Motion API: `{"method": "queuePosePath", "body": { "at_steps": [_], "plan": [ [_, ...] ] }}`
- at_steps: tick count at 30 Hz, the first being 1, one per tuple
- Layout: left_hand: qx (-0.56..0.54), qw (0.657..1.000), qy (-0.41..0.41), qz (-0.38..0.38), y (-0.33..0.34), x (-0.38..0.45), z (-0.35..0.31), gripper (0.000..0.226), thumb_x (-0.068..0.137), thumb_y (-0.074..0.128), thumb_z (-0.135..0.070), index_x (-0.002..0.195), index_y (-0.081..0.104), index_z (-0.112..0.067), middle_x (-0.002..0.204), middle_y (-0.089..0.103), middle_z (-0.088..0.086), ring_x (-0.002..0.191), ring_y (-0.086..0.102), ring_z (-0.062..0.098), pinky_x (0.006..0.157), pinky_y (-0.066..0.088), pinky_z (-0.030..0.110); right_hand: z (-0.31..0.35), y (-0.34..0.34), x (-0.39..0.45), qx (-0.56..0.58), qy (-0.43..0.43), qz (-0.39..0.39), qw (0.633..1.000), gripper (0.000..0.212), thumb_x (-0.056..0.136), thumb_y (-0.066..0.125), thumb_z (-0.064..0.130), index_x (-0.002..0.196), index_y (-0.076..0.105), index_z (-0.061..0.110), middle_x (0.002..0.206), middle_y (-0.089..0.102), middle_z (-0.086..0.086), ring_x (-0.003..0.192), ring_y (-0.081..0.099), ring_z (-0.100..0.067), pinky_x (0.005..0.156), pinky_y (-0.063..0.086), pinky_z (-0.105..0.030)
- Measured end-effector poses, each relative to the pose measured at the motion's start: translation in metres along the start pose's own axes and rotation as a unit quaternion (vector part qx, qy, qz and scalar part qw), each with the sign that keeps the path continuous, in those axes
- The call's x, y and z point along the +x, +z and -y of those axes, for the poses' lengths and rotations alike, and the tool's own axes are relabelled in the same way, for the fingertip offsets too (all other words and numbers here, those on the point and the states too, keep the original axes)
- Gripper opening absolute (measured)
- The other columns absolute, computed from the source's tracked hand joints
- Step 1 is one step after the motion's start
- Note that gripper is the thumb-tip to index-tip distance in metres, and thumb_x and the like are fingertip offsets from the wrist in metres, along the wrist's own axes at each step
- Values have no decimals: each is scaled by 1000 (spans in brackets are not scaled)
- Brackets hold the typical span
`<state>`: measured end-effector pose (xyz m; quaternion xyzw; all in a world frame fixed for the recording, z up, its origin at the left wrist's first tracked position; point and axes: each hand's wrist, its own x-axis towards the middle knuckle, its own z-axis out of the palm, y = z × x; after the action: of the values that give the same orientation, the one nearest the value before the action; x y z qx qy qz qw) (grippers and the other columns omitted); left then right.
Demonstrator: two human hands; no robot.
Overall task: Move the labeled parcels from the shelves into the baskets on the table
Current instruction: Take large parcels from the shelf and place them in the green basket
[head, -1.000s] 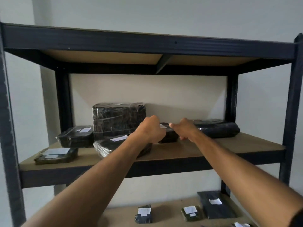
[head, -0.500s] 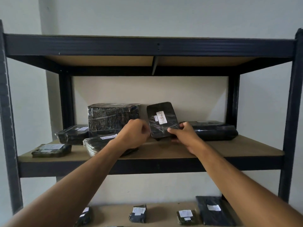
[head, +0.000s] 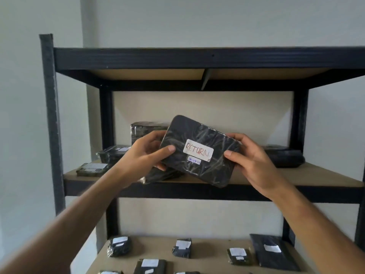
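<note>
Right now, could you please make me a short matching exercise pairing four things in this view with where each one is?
Things:
1. RETURN parcel
2. long parcel
3. flat parcel
4. envelope

Places:
A. left end of the middle shelf
B. held in both hands, in front of the rack
C. right side of the lower shelf
D. right side of the middle shelf

Pairs: 1-B, 2-D, 3-A, 4-C. The left hand and right hand grip the RETURN parcel by its two ends.
</note>
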<state>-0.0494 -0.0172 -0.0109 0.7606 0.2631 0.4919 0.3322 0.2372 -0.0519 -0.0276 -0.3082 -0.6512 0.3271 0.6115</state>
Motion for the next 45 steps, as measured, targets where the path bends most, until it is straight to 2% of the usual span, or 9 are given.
{"method": "queuePosePath", "body": {
  "at_steps": [6, 10, 17, 23, 27, 31, 34, 41, 45],
  "plan": [
    [-79, 993, -47, -68, -74, -100, 37, 45, 90, 72, -16, 131, 55, -11, 115, 74, 16, 101, 73, 29, 81, 62, 40, -11, 113, -38, -64, -19, 0, 998, 40, 89, 71, 16, 127, 61, 22, 116, 71, -1, 108, 68, -18, 94, 56, -32],
    [-86, 984, -96, -123, -148, -183, 75, 43, 87, 61, -11, 128, 55, -6, 116, 72, 24, 99, 71, 27, 79, 59, 32, -41, 212, -67, -56, -13, 27, 998, 43, 83, 74, 28, 124, 62, 27, 117, 68, 1, 102, 68, -17, 92, 55, -29],
    [-50, 946, -238, -214, -301, -326, 142, 52, 75, 75, -25, 121, 57, -6, 106, 74, 22, 88, 73, 30, 73, 63, 42, -137, 410, -110, -39, 97, 101, 989, 37, 89, 72, 12, 123, 59, 18, 116, 70, 4, 94, 72, -16, 83, 58, -26],
    [5, 886, -379, -266, -397, -391, 233, 24, 97, 65, -8, 117, 53, -6, 110, 72, 21, 88, 76, 26, 72, 63, 30, -255, 528, -132, -67, 247, 94, 962, 30, 90, 73, 20, 116, 59, 26, 110, 67, 1, 97, 70, -20, 84, 59, -35],
    [22, 853, -449, -265, -432, -401, 310, 25, 98, 63, -11, 119, 51, -5, 114, 67, 19, 99, 71, 27, 80, 59, 31, -340, 580, -137, -106, 333, 83, 933, 24, 89, 73, 30, 105, 57, 37, 103, 69, 5, 91, 70, -19, 85, 59, -48],
    [36, 831, -487, -266, -449, -387, 398, 28, 100, 61, -10, 122, 49, 1, 111, 65, 17, 100, 68, 29, 89, 59, 44, -438, 619, -139, -134, 417, 87, 895, 43, 90, 69, 35, 126, 53, 19, 101, 64, 6, 88, 66, -20, 85, 56, -54],
    [30, 817, -514, -261, -462, -378, 465, 21, 99, 62, -12, 115, 50, -5, 111, 66, 21, 95, 68, 30, 94, 56, 52, -489, 641, -138, -165, 480, 105, 855, 52, 94, 63, 41, 136, 44, 16, 116, 62, 0, 100, 67, -27, 89, 56, -52],
    [60, 795, -565, -212, -471, -369, 588, 21, 102, 60, -16, 116, 47, -8, 99, 69, 11, 67, 58, 13, 55, 44, 24, -565, 672, -135, -202, 552, 132, 798, 68, 99, 53, 42, 153, 25, 10, 154, 42, -14, 126, 57, -33, 100, 53, -47],
    [78, 792, -587, -152, -466, -372, 641, 25, 102, 60, -16, 119, 44, -7, 109, 65, 16, 78, 62, 20, 59, 47, 27, -581, 681, -131, -232, 553, 149, 787, 48, 104, 47, 30, 143, 36, 6, 138, 56, -18, 122, 57, -35, 91, 47, -31]
  ]
}}
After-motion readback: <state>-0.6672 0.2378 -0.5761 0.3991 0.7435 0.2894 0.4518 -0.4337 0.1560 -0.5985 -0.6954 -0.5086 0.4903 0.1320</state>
